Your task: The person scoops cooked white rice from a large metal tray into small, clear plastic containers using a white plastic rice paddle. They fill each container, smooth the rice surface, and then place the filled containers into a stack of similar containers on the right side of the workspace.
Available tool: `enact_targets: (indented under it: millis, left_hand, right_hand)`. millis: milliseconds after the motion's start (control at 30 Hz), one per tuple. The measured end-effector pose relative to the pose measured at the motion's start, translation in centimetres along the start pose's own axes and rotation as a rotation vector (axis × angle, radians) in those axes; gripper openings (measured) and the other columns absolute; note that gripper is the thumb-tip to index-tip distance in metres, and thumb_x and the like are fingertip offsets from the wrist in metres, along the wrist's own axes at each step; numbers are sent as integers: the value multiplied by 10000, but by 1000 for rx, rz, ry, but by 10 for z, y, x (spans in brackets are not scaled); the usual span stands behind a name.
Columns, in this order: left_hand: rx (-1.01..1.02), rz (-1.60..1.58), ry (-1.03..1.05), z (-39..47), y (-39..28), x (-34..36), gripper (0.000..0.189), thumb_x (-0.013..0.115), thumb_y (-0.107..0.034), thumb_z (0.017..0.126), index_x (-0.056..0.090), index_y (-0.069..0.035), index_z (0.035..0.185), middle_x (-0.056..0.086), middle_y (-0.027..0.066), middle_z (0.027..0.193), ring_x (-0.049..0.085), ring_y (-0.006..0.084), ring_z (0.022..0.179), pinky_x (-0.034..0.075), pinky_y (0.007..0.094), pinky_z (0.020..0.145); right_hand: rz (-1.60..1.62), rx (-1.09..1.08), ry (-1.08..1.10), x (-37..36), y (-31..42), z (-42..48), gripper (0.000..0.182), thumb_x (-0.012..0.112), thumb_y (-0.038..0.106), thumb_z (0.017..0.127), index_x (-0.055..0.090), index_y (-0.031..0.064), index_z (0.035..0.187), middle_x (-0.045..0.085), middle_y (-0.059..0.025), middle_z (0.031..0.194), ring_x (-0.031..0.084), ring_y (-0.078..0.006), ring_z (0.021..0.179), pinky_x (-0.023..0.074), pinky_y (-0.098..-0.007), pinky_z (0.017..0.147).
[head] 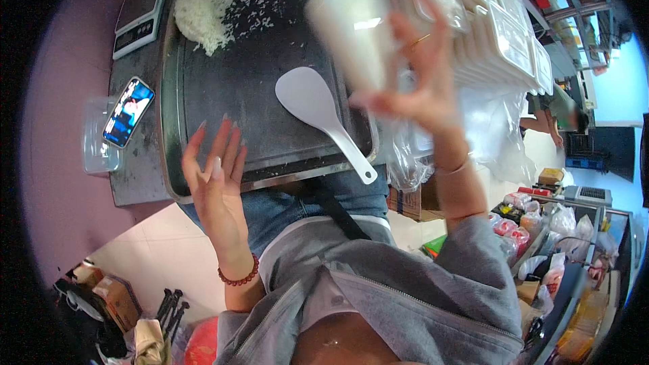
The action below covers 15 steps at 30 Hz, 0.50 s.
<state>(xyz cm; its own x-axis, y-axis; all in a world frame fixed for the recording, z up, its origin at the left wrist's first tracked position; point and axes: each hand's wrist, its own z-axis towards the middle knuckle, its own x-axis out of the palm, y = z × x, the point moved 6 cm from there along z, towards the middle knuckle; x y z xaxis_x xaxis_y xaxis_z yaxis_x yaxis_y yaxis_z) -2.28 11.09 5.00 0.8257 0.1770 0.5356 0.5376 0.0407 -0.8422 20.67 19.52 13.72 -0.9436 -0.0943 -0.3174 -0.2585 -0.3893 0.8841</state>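
Note:
My left hand [220, 182] is held palm up, fingers apart and holding nothing, over the front left corner of a dark metal tray [238, 96]. My right hand [426, 81] is at the right side of a whitish plastic container [350, 25], thumb by its lower corner. Both are blurred, so the exact grip is unclear. A white rice paddle [324, 116] lies on the tray, its handle crossing the front right edge. Cooked white rice [203, 5] is heaped at the far left of the tray, with loose grains scattered beside it.
Stacked white plastic containers [497, 35] stand right of the tray, with clear plastic bags [410, 157] below. To the left are a digital scale [141, 17] and a lit phone [129, 111] leaning on a clear plastic box [99, 157]. Another person [552, 111] is farther right.

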Motion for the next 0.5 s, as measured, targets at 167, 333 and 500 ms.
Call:
enact_targets:
  millis: [167, 333, 500]
  left_hand:
    - [11, -53, 69, -1, 4, -9, 491, 465, -219, 827, 285, -52, 1252, 330, 271, 1264, 354, 345, 1180, 274, 409, 978]
    - [-40, -71, 99, -8, 11, 0, 501, 467, -238, 829, 284, -36, 1249, 322, 286, 1264, 354, 364, 1174, 278, 423, 976]
    - [-15, -43, 37, -8, 4, -18, 435, 429, -145, 830, 294, -44, 1232, 369, 278, 1233, 356, 365, 1175, 263, 435, 985]
  right_hand:
    - [-736, 62, -164, -112, 25, 70, 1057, 814, 332, 506, 167, 83, 1305, 533, -142, 928, 508, -215, 847, 426, -338, 724]
    - [-1229, 340, -149, -167, -8, 118, 1124, 719, 562, 503, 195, -63, 1276, 386, -295, 1198, 406, -351, 1117, 335, -363, 919]
    - [-1265, 516, 19, -129, 7, 120, 1158, 698, 580, 519, 147, -94, 1284, 316, -300, 1258, 345, -365, 1173, 289, -359, 967]
